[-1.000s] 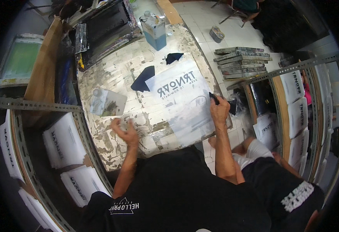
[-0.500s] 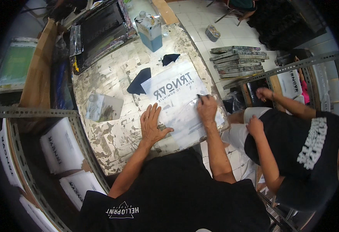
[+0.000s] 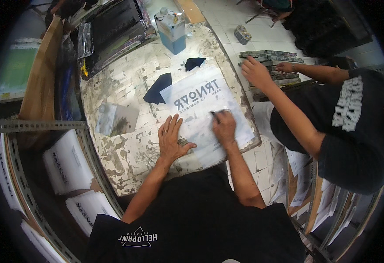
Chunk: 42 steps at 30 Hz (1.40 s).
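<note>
Pale tiles of the floor (image 3: 227, 33) show at the upper right of the frame, beside a worktable (image 3: 119, 168) whose light top is scuffed with dark patches. On it, at the centre of the frame, lies a translucent white sheet (image 3: 204, 115) printed with reversed dark lettering. The right hand (image 3: 224, 128) is over the middle of this sheet, fingers curled in around a small dark item (image 3: 215, 115), and hides the part beneath it. The left hand (image 3: 171, 142) lies across the sheet's left edge, palm down and fingers spread, laid flat rather than grasping.

Just beyond the sheet's upper left corner is a dark cloth piece (image 3: 159, 89), with a smaller dark scrap (image 3: 195, 64) above its top edge. A jug of blue liquid (image 3: 171, 37) stands at the top centre; left of the sheet is a clear container (image 3: 117, 119). Dark framed screens (image 3: 115, 37) fill the upper left, next to upright cardboard (image 3: 40, 72). At the lower left, shelves hold stacked white sheets (image 3: 69, 162). On the right, a co-worker's hands (image 3: 257, 73) reach to stacked frames (image 3: 284, 57), the forearms partly blocking them from view.
</note>
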Each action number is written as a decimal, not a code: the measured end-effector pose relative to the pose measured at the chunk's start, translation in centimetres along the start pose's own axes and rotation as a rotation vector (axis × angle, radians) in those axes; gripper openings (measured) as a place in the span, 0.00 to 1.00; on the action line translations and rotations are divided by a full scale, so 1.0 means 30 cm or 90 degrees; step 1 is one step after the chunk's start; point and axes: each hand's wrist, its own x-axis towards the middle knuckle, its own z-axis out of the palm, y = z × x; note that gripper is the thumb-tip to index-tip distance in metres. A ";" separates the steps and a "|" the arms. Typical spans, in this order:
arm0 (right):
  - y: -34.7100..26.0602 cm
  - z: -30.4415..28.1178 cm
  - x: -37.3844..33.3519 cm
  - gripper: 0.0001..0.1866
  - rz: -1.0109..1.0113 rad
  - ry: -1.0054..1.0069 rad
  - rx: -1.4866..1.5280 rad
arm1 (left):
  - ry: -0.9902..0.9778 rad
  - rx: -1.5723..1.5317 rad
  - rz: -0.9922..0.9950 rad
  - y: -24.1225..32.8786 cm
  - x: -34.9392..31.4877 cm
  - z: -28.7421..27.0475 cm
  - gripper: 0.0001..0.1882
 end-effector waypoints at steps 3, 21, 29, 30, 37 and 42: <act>0.065 -0.054 0.061 0.07 0.056 0.015 -0.080 | -0.005 0.004 -0.006 0.002 -0.003 -0.006 0.57; -0.052 0.020 -0.038 0.08 -0.050 -0.028 0.048 | 0.002 0.006 -0.006 -0.002 -0.006 0.009 0.57; -0.128 0.018 -0.033 0.06 -0.078 -0.049 0.047 | -0.014 0.009 -0.021 0.001 -0.002 0.004 0.57; -0.120 0.016 -0.034 0.06 -0.064 -0.037 0.067 | -0.009 0.007 -0.016 -0.002 -0.005 0.005 0.57; 0.020 -0.016 0.019 0.11 0.071 0.002 -0.053 | -0.002 0.006 -0.005 0.008 -0.002 -0.001 0.57; -0.047 -0.001 -0.025 0.08 -0.011 -0.028 0.025 | 0.008 -0.003 -0.003 0.002 -0.003 0.009 0.57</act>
